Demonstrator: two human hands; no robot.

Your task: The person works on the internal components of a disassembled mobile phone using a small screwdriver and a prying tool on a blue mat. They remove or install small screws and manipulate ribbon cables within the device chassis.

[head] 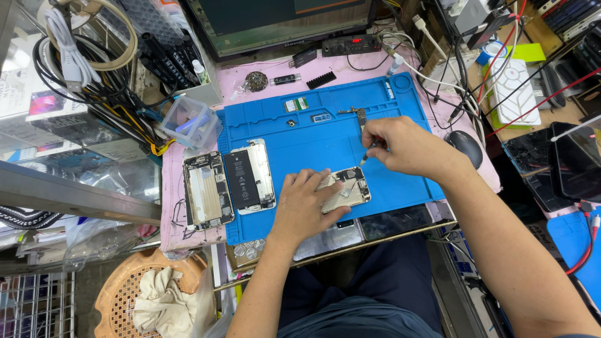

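An opened phone chassis (pixel 349 189) lies on the blue repair mat (pixel 300 134), its metal inside facing up. My left hand (pixel 305 206) lies flat on its left part and holds it down. My right hand (pixel 400 145) pinches a thin dark tool (pixel 369 150), tweezers or a small driver, whose tip points down at the chassis's upper right corner. Two more opened phone bodies lie to the left: one with a black battery (pixel 250 176) and a bare one (pixel 207 190).
Small parts (pixel 296 104) sit in the mat's top trays. A monitor (pixel 282 22) stands behind, a clear plastic box (pixel 190 122) and cable tangle at left, a black mouse (pixel 466 146) and dark phone screens (pixel 566 164) at right. A basket with cloth (pixel 150 294) is below left.
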